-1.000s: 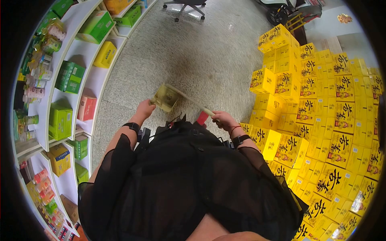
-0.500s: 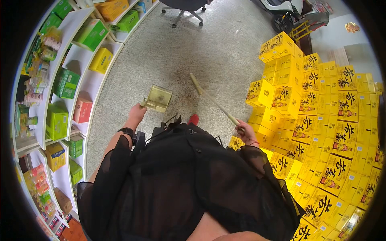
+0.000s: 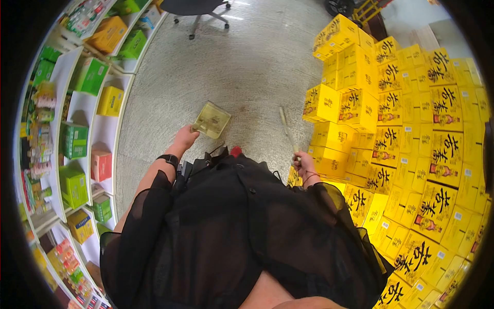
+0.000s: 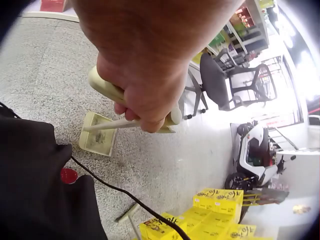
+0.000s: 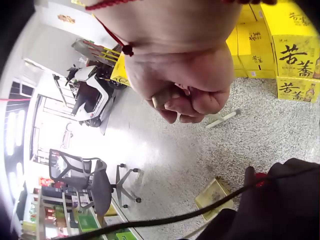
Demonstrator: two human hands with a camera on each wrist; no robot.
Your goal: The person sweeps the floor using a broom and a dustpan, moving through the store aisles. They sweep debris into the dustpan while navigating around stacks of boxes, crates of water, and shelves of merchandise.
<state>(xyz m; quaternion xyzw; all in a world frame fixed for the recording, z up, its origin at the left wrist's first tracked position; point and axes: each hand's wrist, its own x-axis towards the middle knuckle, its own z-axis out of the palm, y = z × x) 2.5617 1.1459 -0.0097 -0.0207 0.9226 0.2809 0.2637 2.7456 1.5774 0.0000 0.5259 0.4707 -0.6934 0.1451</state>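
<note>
My left hand (image 3: 186, 137) grips the handle of a pale yellow dustpan (image 3: 213, 120), whose pan is low over the speckled floor; the left wrist view shows the left hand (image 4: 142, 90) curled round the handle top and the dustpan (image 4: 98, 135) beneath. My right hand (image 3: 304, 164) holds a long pale stick with a narrow head (image 3: 282, 116), out to the right beside the yellow boxes. In the right wrist view the right hand's fingers are wrapped round the stick's end (image 5: 166, 96), and its head (image 5: 223, 119) lies at the floor.
Stacked yellow boxes (image 3: 360, 110) line the right side. White shelves (image 3: 95, 121) with goods run along the left. An office chair (image 3: 191, 7) stands ahead, and a white scooter (image 4: 254, 150) is beyond. A red shoe tip (image 3: 235, 151) shows at the hem.
The stick has swung from beside the dustpan out to the right, its head now near the boxes. The left hand still holds the dustpan, which has tilted slightly in view.
</note>
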